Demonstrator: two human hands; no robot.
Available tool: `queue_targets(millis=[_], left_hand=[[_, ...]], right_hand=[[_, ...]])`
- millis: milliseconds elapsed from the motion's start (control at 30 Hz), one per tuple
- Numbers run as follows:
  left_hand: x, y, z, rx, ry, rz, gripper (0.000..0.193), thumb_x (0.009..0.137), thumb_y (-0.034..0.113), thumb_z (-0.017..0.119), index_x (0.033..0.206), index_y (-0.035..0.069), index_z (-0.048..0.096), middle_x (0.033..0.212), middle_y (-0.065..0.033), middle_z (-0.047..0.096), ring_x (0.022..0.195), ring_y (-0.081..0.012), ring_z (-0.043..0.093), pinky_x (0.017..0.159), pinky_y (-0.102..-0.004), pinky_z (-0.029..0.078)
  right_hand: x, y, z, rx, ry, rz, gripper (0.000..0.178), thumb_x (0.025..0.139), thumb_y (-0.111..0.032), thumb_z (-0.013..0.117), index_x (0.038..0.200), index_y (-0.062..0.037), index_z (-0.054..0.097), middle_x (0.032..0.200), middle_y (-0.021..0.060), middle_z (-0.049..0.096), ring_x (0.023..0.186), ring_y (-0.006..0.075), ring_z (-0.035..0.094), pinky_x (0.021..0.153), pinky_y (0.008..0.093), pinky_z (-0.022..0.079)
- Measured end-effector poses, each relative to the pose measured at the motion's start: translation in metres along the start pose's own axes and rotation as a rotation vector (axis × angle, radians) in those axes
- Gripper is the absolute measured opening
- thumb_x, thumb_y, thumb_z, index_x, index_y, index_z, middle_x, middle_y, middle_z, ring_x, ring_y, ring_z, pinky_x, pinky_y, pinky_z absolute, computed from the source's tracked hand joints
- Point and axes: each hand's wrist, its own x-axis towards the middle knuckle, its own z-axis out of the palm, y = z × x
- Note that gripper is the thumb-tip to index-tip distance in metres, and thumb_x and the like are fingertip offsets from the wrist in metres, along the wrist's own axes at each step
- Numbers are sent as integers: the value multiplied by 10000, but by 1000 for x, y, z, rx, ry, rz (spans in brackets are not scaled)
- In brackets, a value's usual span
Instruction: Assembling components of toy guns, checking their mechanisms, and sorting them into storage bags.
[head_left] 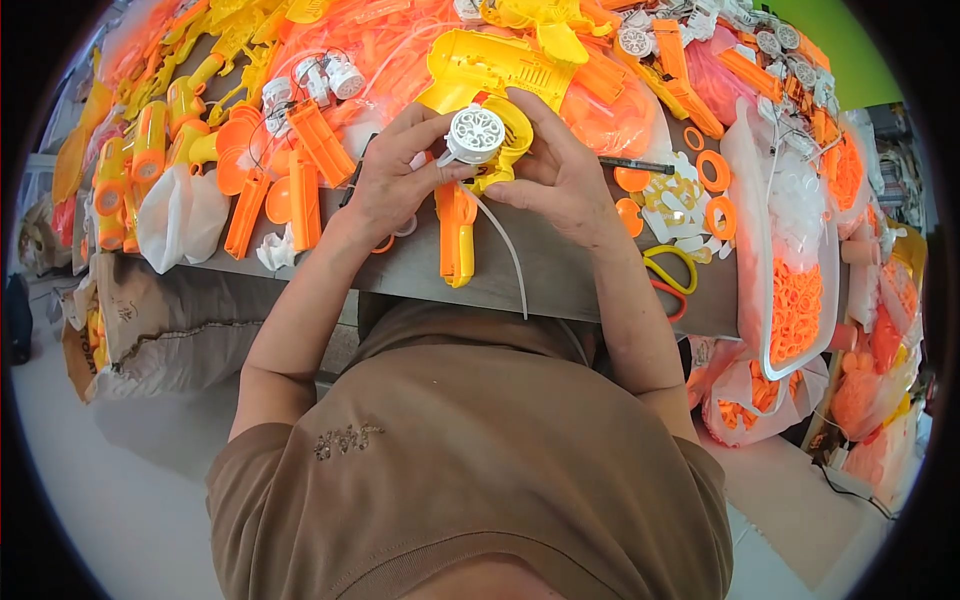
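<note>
Above the table's front edge, my left hand [397,172] grips a white round part [476,134] with a patterned grille face, fingers closed on its side. My right hand [568,172] holds a curved yellow plastic shell [518,130] with fingers and thumb around its right side. The white part sits against the shell's left side; I cannot tell whether they are joined. Below them is an orange and yellow handle-shaped piece [457,240]. A thin pale tube [508,245] trails down past the table edge. A larger yellow shell half [490,65] lies just beyond my hands.
Orange trays [305,200] and white wired parts [325,75] lie left. Right are a black pen [636,164], orange rings [713,170], scissors [670,275] with yellow and red handles, and a clear bin [770,340] of orange rings. Bagged orange parts [610,118] pile behind.
</note>
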Motion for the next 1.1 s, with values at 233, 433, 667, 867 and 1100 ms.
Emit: queue_targets(millis=[233,433,667,867,1100], left_hand=[[2,11,-1,101,12,18,459,697,64,722,1134,30,586,836,-48,520,756,-148,508,667,-265,429],[1,14,0,134,19,55,480,681,45,726,1140,34,587,803,-48,505,718,-145,500,638,-263,429],[5,25,6,263,-46,71,481,673,55,726,1131,23,581,777,-72,479,704,-184,505,618,-284,433],[10,35,23,428,-113,227,458,648,63,720,1078,14,567,775,-106,456,716,-256,510,614,-343,434],[15,32,19,271,-224,112,412,686,24,681,1088,22,590,804,-89,485,729,-220,525,631,-311,437]], right_hand=[[-2,-4,5,-1,8,-29,819,696,112,648,1387,-11,225,1360,142,360,1181,228,452,949,347,438],[-5,-5,9,-107,27,-10,822,699,90,663,1387,-14,224,1353,147,369,1172,227,463,950,350,439],[-16,-8,11,-253,81,-36,820,700,90,661,1386,-14,223,1338,140,382,1189,228,449,967,357,429],[-39,-2,2,-171,155,26,830,687,118,654,1383,-14,221,1307,147,406,1190,228,446,991,372,413],[-44,5,14,-240,272,-44,837,669,53,713,1363,4,247,1288,156,425,1156,228,481,961,357,436]])
